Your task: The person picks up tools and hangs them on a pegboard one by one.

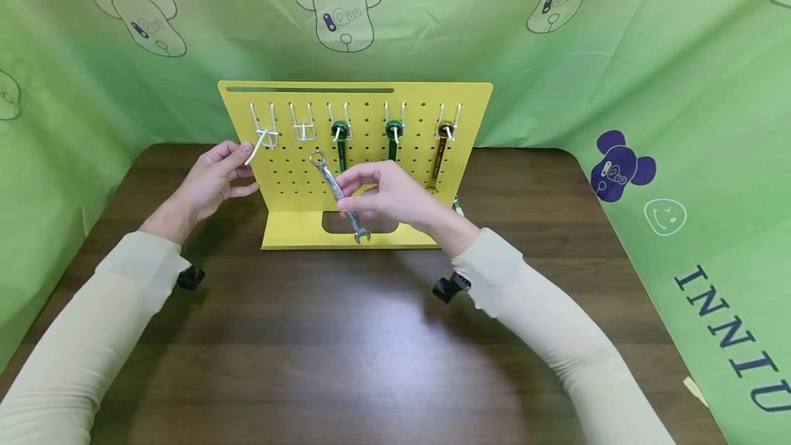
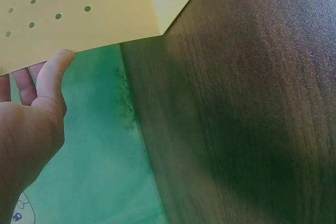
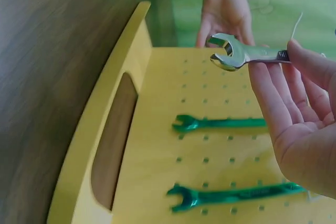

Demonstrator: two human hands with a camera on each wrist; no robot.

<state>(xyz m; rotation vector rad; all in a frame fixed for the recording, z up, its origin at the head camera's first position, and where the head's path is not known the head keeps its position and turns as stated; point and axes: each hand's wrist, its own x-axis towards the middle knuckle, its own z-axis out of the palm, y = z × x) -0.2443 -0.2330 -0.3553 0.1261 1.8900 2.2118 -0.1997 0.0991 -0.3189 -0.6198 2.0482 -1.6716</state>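
Note:
My right hand (image 1: 389, 191) pinches a silver combination wrench (image 1: 336, 191) between thumb and fingers, in front of the yellow pegboard (image 1: 296, 198). The wrench slants, its ring end up and its open end (image 3: 231, 53) down near the board's base. My left hand (image 1: 216, 174) holds the board's left edge, with the thumb near the front and some fingers hidden behind it. Close by is a bare white hook (image 1: 266, 137), and a second bare hook (image 1: 304, 130) sits to its right. Two green wrenches (image 3: 226, 123) and an amber wrench (image 1: 439, 160) hang from the hooks further right.
The board stands on a brown wooden table (image 1: 309, 335), its yellow foot (image 1: 290, 232) having a cut-out slot. Green printed cloth (image 1: 432, 40) hangs behind and at both sides. A small silver item (image 1: 458, 207) shows past the board's lower right edge.

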